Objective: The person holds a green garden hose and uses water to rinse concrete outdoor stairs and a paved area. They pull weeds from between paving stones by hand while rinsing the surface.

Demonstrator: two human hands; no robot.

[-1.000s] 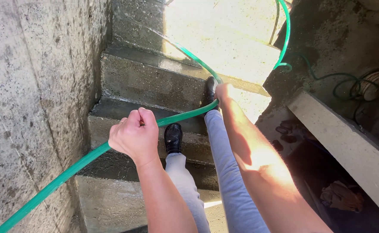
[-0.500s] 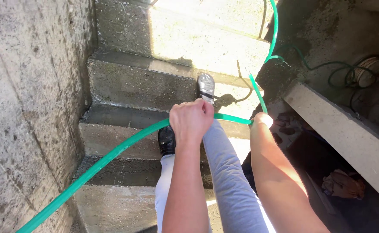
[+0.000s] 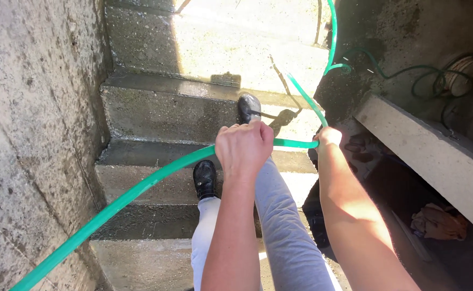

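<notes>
Overhand, both fists [image 3: 244,146] [image 3: 328,136] around green hose [image 3: 139,188].

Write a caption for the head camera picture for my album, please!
Climbing concrete steps, a person grips a green hose with the left hand and right hand.

The green hose [image 3: 139,188] runs out of frame down-left of the left hand [image 3: 243,148]; right hand's [image 3: 328,136] fingers are hidden.

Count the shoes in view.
2. The left shoe stands on a lower step, left of the left hand. The right shoe stands a step higher, above that hand. Both hands grip the hose.
</notes>
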